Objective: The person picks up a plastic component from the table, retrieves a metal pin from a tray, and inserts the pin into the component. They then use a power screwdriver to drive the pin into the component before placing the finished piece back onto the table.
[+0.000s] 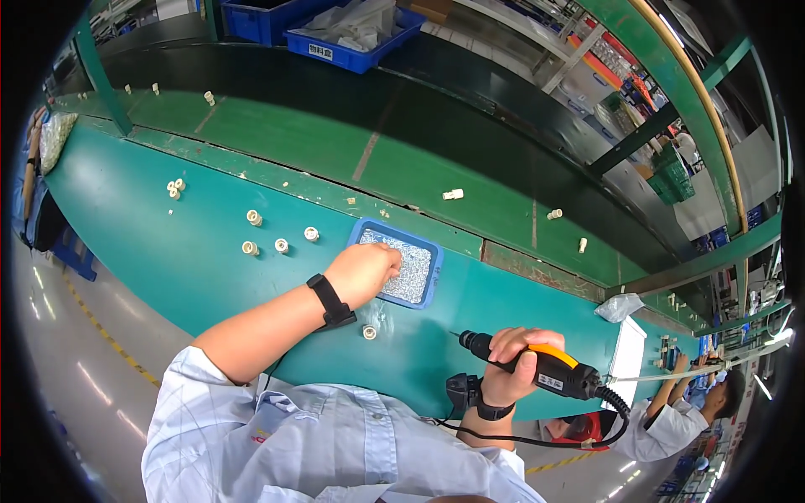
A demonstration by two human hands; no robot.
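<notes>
Electric screwdriver [548, 369] clamped in my right hand [510, 377]; left hand [360, 272] over blue parts tray [437, 277], can't tell if gripping. Cord [615, 398] snag could jerk driver.

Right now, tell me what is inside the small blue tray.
Many tiny silvery pieces lie in the tray; whatever is directly under the left hand cannot be seen.

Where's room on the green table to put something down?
The table is free between the blue tray, power tool and clear bag, and between the cream rings and far-left bag. It's crowded left of the tray, with four cream fittings, and the left hand is over the tray.
</notes>
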